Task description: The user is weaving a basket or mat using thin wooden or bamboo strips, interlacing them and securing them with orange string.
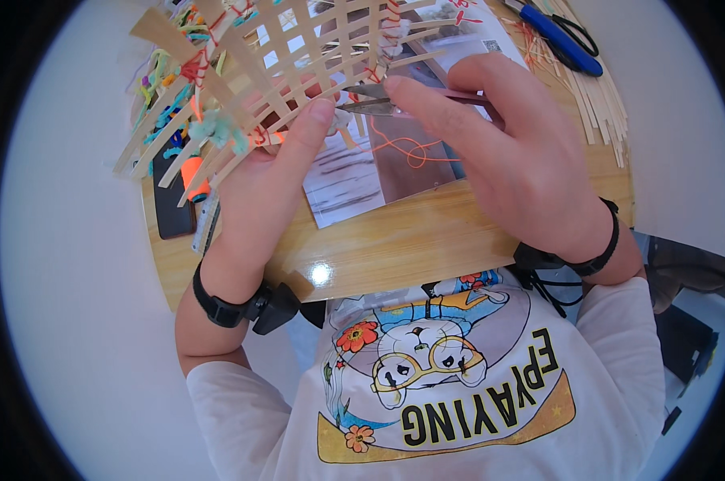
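My left hand [258,188] is closed on the lower edge of an open lattice woven from pale flat strips [342,60], its thumb resting on the near side. Red thread binds the lattice at several crossings, and tufts of pale blue-green fluff [218,132] cling to its left part. In my right hand [527,148] is a pair of thread snips [369,103], blades pointing left at the lattice edge beside my left thumb. Loose orange thread [414,152] curls below the blades. Whether the blades touch a thread is too small to tell.
A printed picture sheet [342,188] lies on the wooden table [378,248] under the work. Left are an orange thread spool [194,178], a dark phone [175,216], a ruler [207,223] and colourful yarn bits. A blue-handled tool [563,40] and loose strips [607,112] lie right.
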The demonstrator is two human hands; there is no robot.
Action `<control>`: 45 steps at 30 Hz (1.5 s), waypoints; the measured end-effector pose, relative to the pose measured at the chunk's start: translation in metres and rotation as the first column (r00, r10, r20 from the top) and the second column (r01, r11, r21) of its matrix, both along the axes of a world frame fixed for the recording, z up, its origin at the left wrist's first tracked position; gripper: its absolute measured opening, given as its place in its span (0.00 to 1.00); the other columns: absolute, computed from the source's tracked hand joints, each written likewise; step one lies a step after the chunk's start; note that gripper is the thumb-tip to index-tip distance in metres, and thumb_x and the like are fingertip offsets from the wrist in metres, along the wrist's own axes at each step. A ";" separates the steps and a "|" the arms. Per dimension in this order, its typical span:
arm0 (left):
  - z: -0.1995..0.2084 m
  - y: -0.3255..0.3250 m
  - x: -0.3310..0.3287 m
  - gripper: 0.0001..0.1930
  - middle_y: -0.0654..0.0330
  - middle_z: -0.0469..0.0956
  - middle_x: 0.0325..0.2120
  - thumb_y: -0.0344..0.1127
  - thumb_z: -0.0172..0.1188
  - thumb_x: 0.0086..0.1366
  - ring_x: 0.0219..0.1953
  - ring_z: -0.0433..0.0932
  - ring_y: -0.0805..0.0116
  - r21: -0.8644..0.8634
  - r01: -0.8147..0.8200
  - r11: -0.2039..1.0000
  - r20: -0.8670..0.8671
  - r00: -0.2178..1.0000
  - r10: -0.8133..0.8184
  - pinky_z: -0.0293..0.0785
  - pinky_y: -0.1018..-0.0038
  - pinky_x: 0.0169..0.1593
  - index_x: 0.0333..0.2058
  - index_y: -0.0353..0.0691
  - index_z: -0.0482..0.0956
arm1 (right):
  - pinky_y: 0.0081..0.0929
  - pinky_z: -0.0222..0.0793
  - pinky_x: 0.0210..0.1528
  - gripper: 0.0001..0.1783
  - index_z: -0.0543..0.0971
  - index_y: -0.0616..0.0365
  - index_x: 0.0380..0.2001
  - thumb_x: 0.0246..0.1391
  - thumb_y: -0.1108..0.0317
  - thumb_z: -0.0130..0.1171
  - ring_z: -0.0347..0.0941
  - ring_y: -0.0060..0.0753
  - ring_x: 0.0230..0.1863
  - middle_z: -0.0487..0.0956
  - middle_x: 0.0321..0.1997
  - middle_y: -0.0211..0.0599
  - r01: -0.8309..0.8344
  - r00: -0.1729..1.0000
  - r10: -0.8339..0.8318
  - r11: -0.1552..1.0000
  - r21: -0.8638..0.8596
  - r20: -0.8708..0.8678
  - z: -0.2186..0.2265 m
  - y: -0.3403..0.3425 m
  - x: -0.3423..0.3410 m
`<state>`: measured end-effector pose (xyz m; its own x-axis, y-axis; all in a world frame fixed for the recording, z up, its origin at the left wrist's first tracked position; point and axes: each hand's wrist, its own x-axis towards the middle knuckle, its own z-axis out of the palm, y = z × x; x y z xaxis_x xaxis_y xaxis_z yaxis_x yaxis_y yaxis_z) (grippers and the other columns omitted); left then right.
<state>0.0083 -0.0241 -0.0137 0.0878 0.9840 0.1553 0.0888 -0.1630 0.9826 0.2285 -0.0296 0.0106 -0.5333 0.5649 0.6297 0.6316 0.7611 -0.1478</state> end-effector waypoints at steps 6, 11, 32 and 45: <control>0.001 -0.001 0.001 0.15 0.61 0.80 0.38 0.36 0.62 0.62 0.39 0.76 0.76 0.070 -0.006 0.998 -0.073 0.997 0.011 0.72 0.78 0.43 0.45 0.35 0.77 | 0.24 0.66 0.25 0.27 0.80 0.54 0.46 0.37 0.83 0.60 0.69 0.34 0.28 0.70 0.34 0.36 -0.022 0.999 0.018 0.990 -0.136 -0.031 -0.002 -0.006 -0.001; 0.004 0.001 -0.004 0.15 0.61 0.80 0.37 0.37 0.61 0.63 0.38 0.77 0.76 0.047 -0.049 0.998 -0.114 0.992 0.054 0.73 0.78 0.43 0.45 0.35 0.77 | 0.23 0.66 0.25 0.26 0.80 0.55 0.46 0.39 0.84 0.59 0.69 0.33 0.28 0.69 0.33 0.36 -0.070 0.995 0.062 0.992 -0.103 -0.078 0.003 -0.006 0.001; 0.006 -0.001 -0.004 0.19 0.60 0.79 0.40 0.40 0.59 0.63 0.40 0.78 0.75 -0.218 0.189 0.957 0.194 0.970 -0.147 0.74 0.77 0.42 0.48 0.35 0.75 | 0.19 0.70 0.34 0.13 0.79 0.62 0.41 0.49 0.73 0.62 0.74 0.21 0.33 0.77 0.31 0.30 -0.553 0.702 -0.307 0.334 -0.763 -0.643 -0.013 0.035 0.011; -0.001 0.001 -0.005 0.17 0.61 0.80 0.37 0.38 0.57 0.64 0.36 0.78 0.77 -0.340 0.333 0.880 0.358 0.911 -0.206 0.76 0.79 0.38 0.48 0.35 0.75 | 0.17 0.72 0.33 0.12 0.77 0.63 0.40 0.54 0.68 0.62 0.73 0.16 0.32 0.78 0.32 0.30 -0.667 0.680 -0.266 0.163 -0.727 -0.683 -0.031 0.025 -0.007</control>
<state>0.0035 -0.0233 -0.0150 0.3691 0.9140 -0.1685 -0.2141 0.2601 0.9415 0.2216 -0.0043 -0.0204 -0.5472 0.8324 -0.0881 -0.1233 -0.1843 -0.9751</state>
